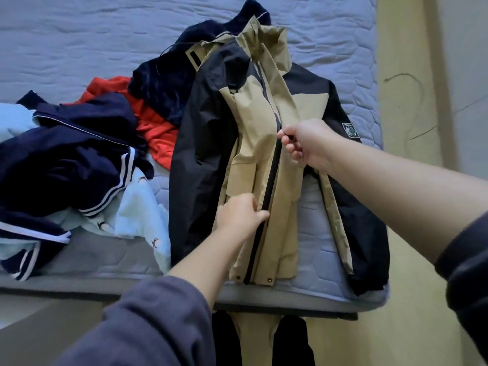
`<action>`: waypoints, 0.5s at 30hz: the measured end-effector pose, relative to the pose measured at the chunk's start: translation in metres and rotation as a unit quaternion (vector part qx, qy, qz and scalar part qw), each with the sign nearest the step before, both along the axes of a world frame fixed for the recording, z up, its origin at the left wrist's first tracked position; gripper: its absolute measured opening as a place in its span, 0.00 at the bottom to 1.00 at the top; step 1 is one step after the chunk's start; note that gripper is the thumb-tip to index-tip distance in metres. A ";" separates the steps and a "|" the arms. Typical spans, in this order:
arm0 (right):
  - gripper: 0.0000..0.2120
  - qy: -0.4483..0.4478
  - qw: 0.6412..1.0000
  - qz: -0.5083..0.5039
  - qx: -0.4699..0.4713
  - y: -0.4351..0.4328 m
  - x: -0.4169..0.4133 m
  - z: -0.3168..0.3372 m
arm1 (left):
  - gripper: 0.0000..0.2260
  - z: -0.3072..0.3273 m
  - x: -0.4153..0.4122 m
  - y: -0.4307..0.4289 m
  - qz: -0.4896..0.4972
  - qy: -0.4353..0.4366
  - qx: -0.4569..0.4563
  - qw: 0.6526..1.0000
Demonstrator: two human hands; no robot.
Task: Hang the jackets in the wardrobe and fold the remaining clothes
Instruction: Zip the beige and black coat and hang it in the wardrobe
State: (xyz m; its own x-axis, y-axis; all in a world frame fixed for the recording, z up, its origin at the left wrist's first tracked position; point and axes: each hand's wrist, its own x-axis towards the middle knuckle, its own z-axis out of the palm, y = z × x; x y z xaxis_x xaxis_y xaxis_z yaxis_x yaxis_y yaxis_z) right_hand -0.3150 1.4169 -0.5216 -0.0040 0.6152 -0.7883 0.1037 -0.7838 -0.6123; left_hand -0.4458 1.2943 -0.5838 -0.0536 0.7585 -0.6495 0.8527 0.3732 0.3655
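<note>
A tan and black jacket point(253, 133) lies front up on the mattress point(79, 43), its collar pointing away from me and its hem at the near edge. A black zipper runs down its middle. My left hand point(241, 213) grips the tan front flap beside the lower part of the zipper. My right hand point(303, 145) pinches the zipper pull about halfway up the jacket. To the left lies a heap of other clothes: a navy garment with white stripes point(74, 165), a red one point(153, 128), a light blue one point(140, 210) and a dark navy one point(169, 83).
The mattress's near edge point(264, 294) runs across the bottom, with my dark-socked feet point(290, 339) on the yellowish floor point(412, 128) below it. The floor also shows along the right side of the bed. Bare quilted mattress fills the far left.
</note>
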 end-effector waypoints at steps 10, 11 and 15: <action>0.16 -0.001 0.999 -0.034 0.015 0.005 0.002 0.006 | 0.07 0.006 0.024 0.040 0.004 0.018 0.093 0.995; 0.16 0.000 0.999 -0.036 0.013 0.003 0.000 0.006 | 0.07 0.003 0.022 0.031 -0.010 0.032 0.105 0.994; 0.15 0.005 0.998 -0.053 0.025 -0.001 -0.006 0.000 | 0.07 -0.010 0.012 0.013 -0.065 0.079 0.118 0.988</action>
